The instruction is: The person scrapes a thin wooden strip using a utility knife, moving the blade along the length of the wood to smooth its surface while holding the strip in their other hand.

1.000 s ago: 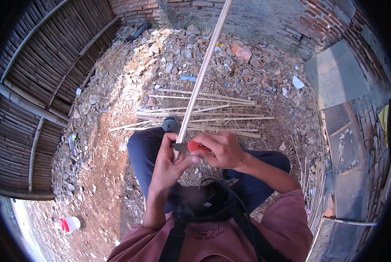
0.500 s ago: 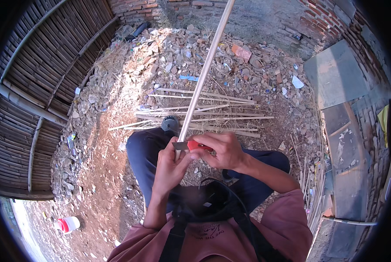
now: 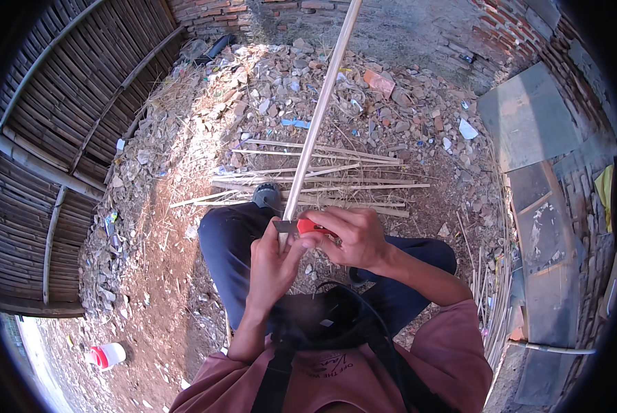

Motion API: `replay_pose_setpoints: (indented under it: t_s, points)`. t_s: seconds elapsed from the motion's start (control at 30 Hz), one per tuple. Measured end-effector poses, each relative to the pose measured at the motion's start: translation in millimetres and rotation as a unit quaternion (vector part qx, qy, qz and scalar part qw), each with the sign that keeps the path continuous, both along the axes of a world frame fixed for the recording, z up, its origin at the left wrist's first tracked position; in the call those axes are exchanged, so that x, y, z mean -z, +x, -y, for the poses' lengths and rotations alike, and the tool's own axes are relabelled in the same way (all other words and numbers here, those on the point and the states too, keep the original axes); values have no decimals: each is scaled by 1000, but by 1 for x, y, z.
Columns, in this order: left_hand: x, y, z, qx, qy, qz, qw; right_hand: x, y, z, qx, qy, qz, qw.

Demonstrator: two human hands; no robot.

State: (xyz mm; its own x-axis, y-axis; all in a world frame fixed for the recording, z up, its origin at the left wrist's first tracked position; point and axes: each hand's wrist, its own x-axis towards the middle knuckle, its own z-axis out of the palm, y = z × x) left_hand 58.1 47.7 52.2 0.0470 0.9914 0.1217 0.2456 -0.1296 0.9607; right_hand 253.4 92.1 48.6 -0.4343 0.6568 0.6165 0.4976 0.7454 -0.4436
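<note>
My left hand [image 3: 272, 265] is closed around the lower end of a long, pale bamboo strip [image 3: 320, 103], which slants up and away from me past the top of the view. In my right hand [image 3: 353, 237] I grip a red-handled utility knife [image 3: 310, 228]. Its short, dark blade lies crosswise against the strip, just above my left fingers. Both hands are close together, with the thumbs near the knife handle. Beyond my feet, several split bamboo strips [image 3: 363, 186] lie in a loose pile on the ground.
Stones and broken brick rubble [image 3: 281, 89] cover the ground up to a brick wall [image 3: 391, 41]. A bamboo slat panel [image 3: 67, 103] stands at left, with a red-and-white plastic container [image 3: 109, 355] near it. Flat grey boards [image 3: 532, 117] lean at right. My bent legs flank my hands.
The blade has shifted very slightly up along the strip, and the strip's far end has swung a little left. Both hands keep their hold.
</note>
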Motion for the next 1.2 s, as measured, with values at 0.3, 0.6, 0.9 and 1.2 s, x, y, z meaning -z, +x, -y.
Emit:
replay_pose_setpoints:
  t_s: [0.3,0.6,0.9,1.2]
  points:
    - [2,6,5,-45,13,-123,991,-13,10,-11,73,-15,-41,996]
    - [-7,0,-1,-7,29,-89,996,-6,14,-10,9,-14,-18,1000]
    - [-3,4,0,-25,61,-54,996,-6,7,-8,-9,34,-10,999]
    - [-2,12,-2,-69,32,-67,995,-7,6,-4,43,24,14,999]
